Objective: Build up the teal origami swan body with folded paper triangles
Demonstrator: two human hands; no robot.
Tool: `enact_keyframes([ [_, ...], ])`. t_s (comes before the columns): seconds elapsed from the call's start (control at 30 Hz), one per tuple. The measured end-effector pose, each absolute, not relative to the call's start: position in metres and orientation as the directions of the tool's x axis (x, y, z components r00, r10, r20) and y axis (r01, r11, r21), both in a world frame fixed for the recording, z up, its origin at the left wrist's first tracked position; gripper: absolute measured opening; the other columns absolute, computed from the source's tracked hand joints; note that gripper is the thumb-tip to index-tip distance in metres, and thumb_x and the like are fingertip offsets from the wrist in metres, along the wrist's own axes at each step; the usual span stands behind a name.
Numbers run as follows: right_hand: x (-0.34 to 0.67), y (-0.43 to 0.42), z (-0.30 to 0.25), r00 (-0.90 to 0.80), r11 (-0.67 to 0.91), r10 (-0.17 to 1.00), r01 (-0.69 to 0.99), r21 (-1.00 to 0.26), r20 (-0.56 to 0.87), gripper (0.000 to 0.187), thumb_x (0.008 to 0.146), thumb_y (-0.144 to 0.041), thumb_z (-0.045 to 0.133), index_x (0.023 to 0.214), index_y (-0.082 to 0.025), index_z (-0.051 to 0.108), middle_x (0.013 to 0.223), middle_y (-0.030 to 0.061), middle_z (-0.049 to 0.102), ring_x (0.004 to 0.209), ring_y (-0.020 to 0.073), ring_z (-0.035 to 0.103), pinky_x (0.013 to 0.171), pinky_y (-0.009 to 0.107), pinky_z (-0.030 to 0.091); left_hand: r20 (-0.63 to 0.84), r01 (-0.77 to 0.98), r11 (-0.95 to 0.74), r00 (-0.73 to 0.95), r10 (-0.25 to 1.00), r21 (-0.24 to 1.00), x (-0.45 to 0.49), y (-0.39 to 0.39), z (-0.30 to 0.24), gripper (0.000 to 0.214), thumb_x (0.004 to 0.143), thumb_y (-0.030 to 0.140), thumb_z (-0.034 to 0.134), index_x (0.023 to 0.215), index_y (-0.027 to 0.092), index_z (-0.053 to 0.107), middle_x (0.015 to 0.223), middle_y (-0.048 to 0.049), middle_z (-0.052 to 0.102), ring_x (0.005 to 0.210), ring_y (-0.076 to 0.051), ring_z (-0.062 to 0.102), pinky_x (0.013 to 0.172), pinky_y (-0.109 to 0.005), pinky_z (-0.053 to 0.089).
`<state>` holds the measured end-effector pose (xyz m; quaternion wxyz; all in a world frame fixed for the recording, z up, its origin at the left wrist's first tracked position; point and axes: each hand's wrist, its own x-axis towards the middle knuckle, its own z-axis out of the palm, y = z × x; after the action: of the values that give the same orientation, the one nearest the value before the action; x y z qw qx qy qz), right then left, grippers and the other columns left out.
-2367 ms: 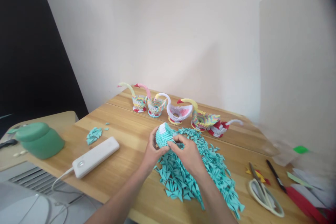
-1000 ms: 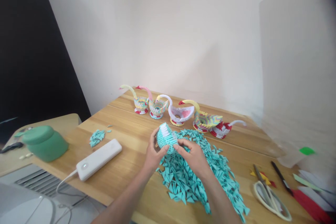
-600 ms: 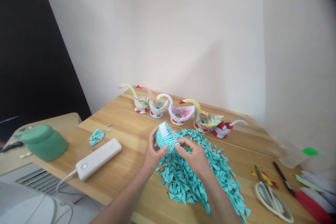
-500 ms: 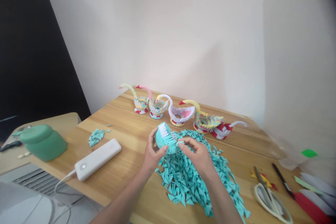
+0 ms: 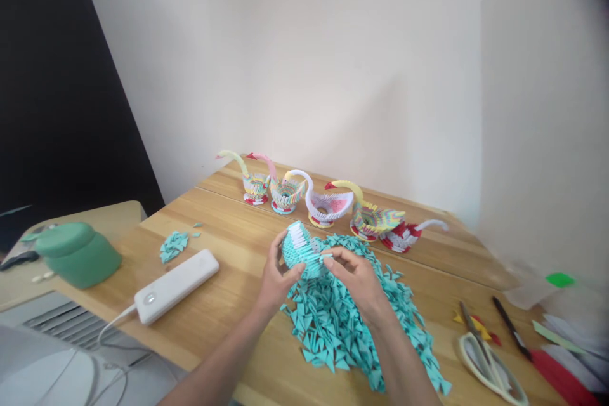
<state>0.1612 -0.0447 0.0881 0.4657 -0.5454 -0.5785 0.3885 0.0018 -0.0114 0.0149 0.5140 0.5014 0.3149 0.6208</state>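
Note:
My left hand (image 5: 279, 271) is wrapped round the left side of a turquoise folded-paper model (image 5: 297, 247), which has a white patch on its upper face. At the model's right side, my right hand (image 5: 354, 279) pinches a small turquoise folded-paper piece (image 5: 325, 257) between thumb and forefinger. The piece seems to touch the model's edge, though the fingertips partly hide it. Beneath both hands spreads a large heap of turquoise paper triangles (image 5: 333, 336) on the wooden table.
Several paper swans (image 5: 328, 206) stand in a row behind the hands. A white power bank (image 5: 176, 285) with a cable, a small turquoise pile (image 5: 174, 246) and a green container (image 5: 78, 255) are at left. Scissors (image 5: 490, 358) and a black pen (image 5: 511, 328) lie at right.
Both hands keep nearly the same place on the model. The right fingers have shifted very slightly at its edge, and the camera view has moved a little.

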Motion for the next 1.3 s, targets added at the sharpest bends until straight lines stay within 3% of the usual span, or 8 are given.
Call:
enact_keyframes([
  [0.47, 0.153, -0.040, 0.093, 0.008, 0.108, 0.993, 0.355, -0.929, 0.118, 0.029, 0.076, -0.047, 0.065, 0.082, -0.018, 0.068, 0.073, 0.0011, 0.066, 0.071, 0.0193, 0.060, 0.066, 0.028, 0.047, 0.258, -0.319, -0.236, 0.026, 0.966, 0.918, 0.001, -0.011, 0.016, 0.070, 0.071, 0.038, 0.071, 0.131, 0.022, 0.040, 0.134, -0.0115, 0.051, 0.127, -0.030, 0.046, 0.100, -0.039, 0.045],
  [0.77, 0.156, -0.038, 0.096, 0.014, 0.168, 0.982, 0.364, -0.916, 0.186, 0.034, 0.081, -0.049, 0.062, 0.096, -0.020, 0.071, 0.098, 0.0080, 0.072, 0.094, 0.0259, 0.065, 0.084, 0.036, 0.049, 0.225, -0.357, -0.213, -0.008, 0.974, 0.910, -0.001, -0.006, 0.012, 0.067, 0.074, 0.041, 0.070, 0.131, 0.021, 0.041, 0.139, -0.0119, 0.047, 0.130, -0.029, 0.042, 0.105, -0.040, 0.039],
  [0.93, 0.155, -0.038, 0.096, 0.008, 0.189, 0.979, 0.318, -0.929, 0.202, 0.034, 0.081, -0.045, 0.064, 0.101, -0.018, 0.069, 0.097, 0.0091, 0.072, 0.092, 0.0250, 0.065, 0.079, 0.035, 0.052, 0.204, -0.361, -0.189, 0.004, 0.979, 0.913, -0.001, -0.007, 0.015, 0.068, 0.075, 0.043, 0.069, 0.132, 0.021, 0.040, 0.140, -0.0116, 0.046, 0.131, -0.028, 0.042, 0.105, -0.038, 0.039],
  [1.13, 0.145, -0.035, 0.098, 0.032, 0.243, 0.960, 0.405, -0.881, 0.280, 0.021, 0.078, -0.039, 0.065, 0.087, -0.019, 0.066, 0.085, 0.0047, 0.070, 0.081, 0.0215, 0.064, 0.075, 0.033, 0.050, 0.222, -0.356, -0.208, 0.000, 0.975, 0.911, -0.001, -0.006, 0.011, 0.067, 0.074, 0.041, 0.070, 0.131, 0.021, 0.041, 0.139, -0.0118, 0.047, 0.130, -0.028, 0.043, 0.105, -0.039, 0.038],
  [1.3, 0.151, -0.035, 0.099, 0.069, 0.255, 0.952, 0.364, -0.896, 0.299, 0.019, 0.078, -0.038, 0.066, 0.079, -0.019, 0.066, 0.080, 0.0041, 0.069, 0.079, 0.0206, 0.063, 0.073, 0.032, 0.048, 0.230, -0.356, -0.212, 0.010, 0.973, 0.910, -0.001, -0.005, 0.009, 0.066, 0.075, 0.040, 0.070, 0.131, 0.020, 0.042, 0.139, -0.0117, 0.047, 0.129, -0.028, 0.044, 0.106, -0.039, 0.038],
])
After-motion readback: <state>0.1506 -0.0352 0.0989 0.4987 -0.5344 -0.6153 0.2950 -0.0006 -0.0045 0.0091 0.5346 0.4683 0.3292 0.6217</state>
